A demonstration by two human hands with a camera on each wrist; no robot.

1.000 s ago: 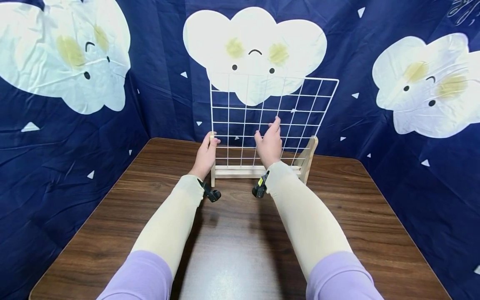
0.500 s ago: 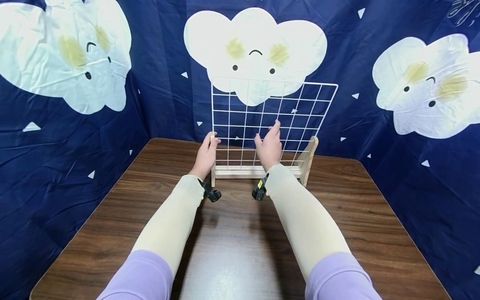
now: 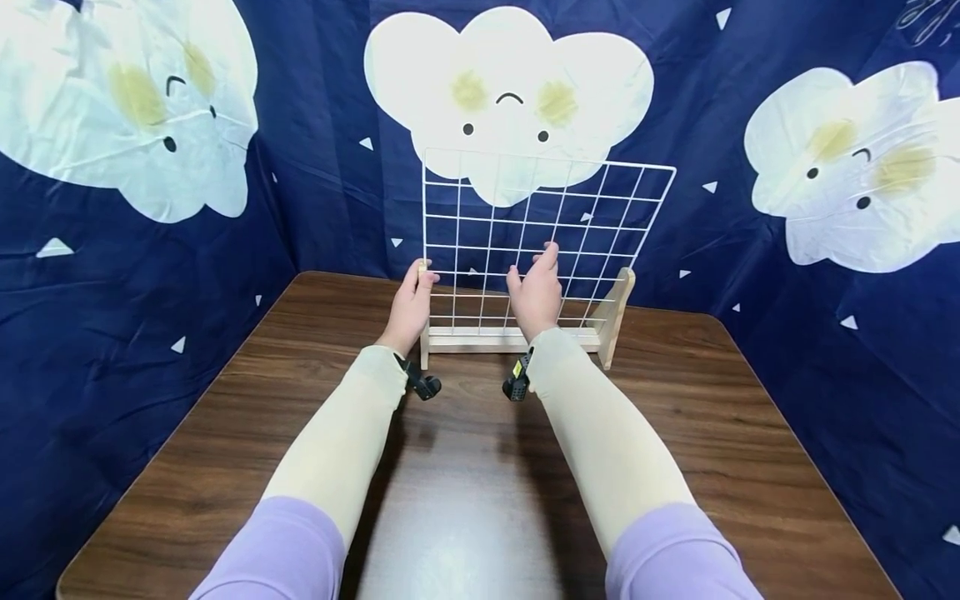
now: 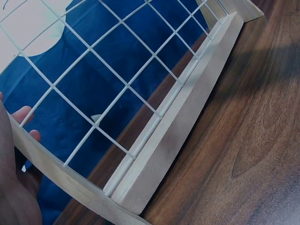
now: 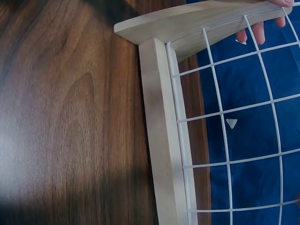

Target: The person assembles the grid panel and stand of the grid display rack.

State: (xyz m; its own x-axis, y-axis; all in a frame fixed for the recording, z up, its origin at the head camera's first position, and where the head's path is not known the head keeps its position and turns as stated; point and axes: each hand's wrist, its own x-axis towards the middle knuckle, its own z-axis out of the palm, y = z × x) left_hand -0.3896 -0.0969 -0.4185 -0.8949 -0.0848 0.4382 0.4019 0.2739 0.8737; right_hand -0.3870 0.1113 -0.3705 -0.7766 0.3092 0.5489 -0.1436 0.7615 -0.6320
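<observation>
A white wire grid [image 3: 504, 232] stands upright in a pale wooden stand, leaning back slightly. Its bottom wire runs along the stand's base bar [image 3: 480, 340], which both wrist views show closely. My left hand [image 3: 408, 307] grips the top of the left wooden side piece [image 4: 70, 180], thumb on the near side; fingertips [image 4: 34, 135] show beyond the grid in the left wrist view. In front of the grid's middle, my right hand [image 3: 537, 296] has its thumb and fingers spread and pointing up, overlapping the wires. On the right, the other side piece [image 3: 617, 317] stands free of both hands.
The stand rests toward the back of a brown wood-grain table [image 3: 465, 467]. Behind it hangs a dark blue cloth [image 3: 322, 167] printed with white clouds [image 3: 510, 75] and small triangles. The cloth also borders the table on both sides.
The grid's top edge has dropped a little, mostly in the first half second, and my right hand went down slightly with it. The left hand keeps its grip on the side piece.
</observation>
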